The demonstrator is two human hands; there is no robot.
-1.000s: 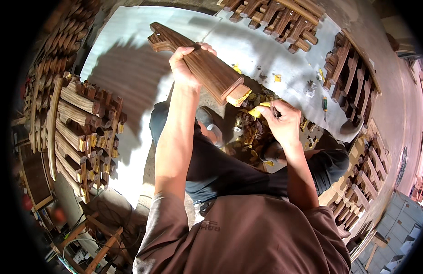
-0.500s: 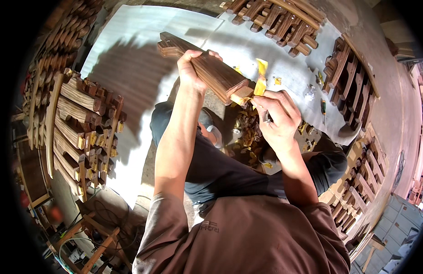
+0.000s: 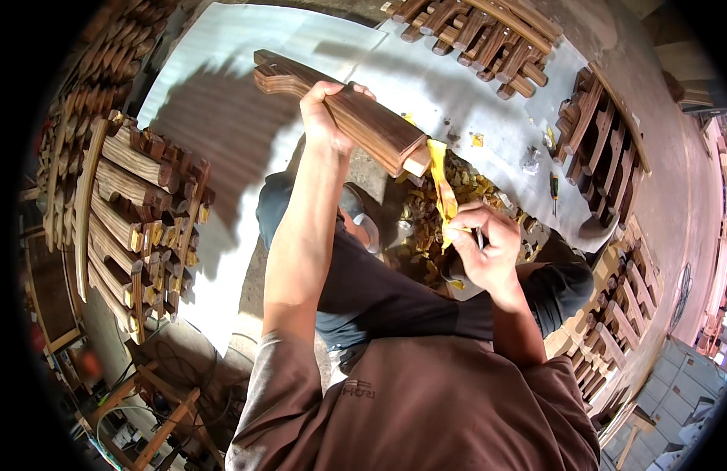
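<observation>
At the left edge of the frame a stack of wooden parts (image 3: pixel 140 216) with yellow-taped ends stands as before. Left of centre, the left hand (image 3: pixel 326 118) is wrapped tightly around a dark wooden piece (image 3: pixel 340 110), holding it raised in the upper middle, about where it was half a second ago. Right of centre, the right hand (image 3: pixel 481 251) has dropped lower, pinching a strip of yellow tape (image 3: pixel 442 184) now drawn out longer from the piece's pale end.
</observation>
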